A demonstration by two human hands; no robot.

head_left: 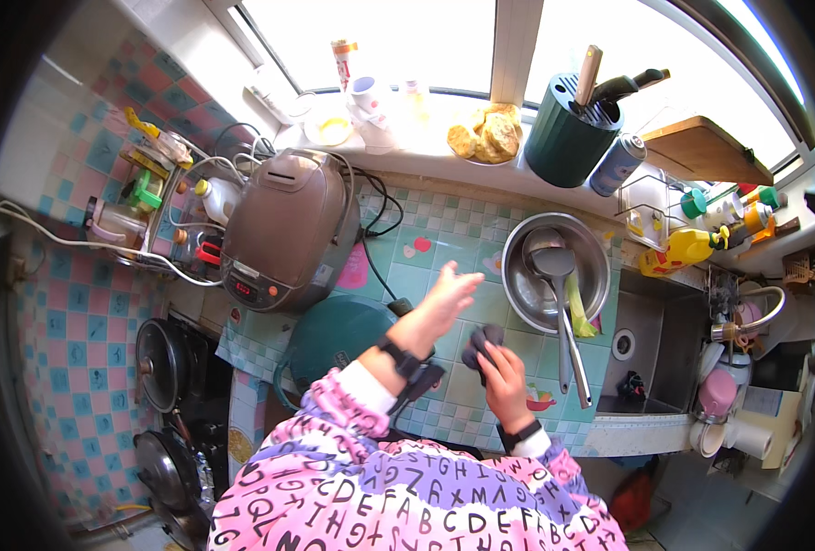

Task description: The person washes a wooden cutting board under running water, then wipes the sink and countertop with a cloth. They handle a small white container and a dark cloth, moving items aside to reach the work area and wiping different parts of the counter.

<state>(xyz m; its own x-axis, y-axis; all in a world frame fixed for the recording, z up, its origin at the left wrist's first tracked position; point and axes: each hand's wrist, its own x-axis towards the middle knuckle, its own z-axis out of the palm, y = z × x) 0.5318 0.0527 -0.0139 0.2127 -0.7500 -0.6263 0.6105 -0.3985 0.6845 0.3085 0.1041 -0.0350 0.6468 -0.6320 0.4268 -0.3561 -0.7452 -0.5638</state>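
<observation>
My left hand (444, 301) reaches over the tiled counter with its fingers spread and nothing in them. Lower and to its right, my right hand (506, 381) is closed on a bunched dark grey cloth (483, 345). A steel bowl (510, 275) stands right of both hands, apart from them. A ladle and a turner (554, 264) rest in it, their handles lying over the near rim. Beside the handles, a pale green vegetable piece (580, 308) hangs over that rim. Partly behind my left forearm is a round dark green pot or lid (334, 340).
A brown rice cooker (288, 230) with cords stands at the left. Right of the bowl is a steel sink (669, 349). Along the windowsill are a green knife block (568, 138), a spray can (617, 165), a cutting board (706, 151) and yellowish food pieces (490, 135).
</observation>
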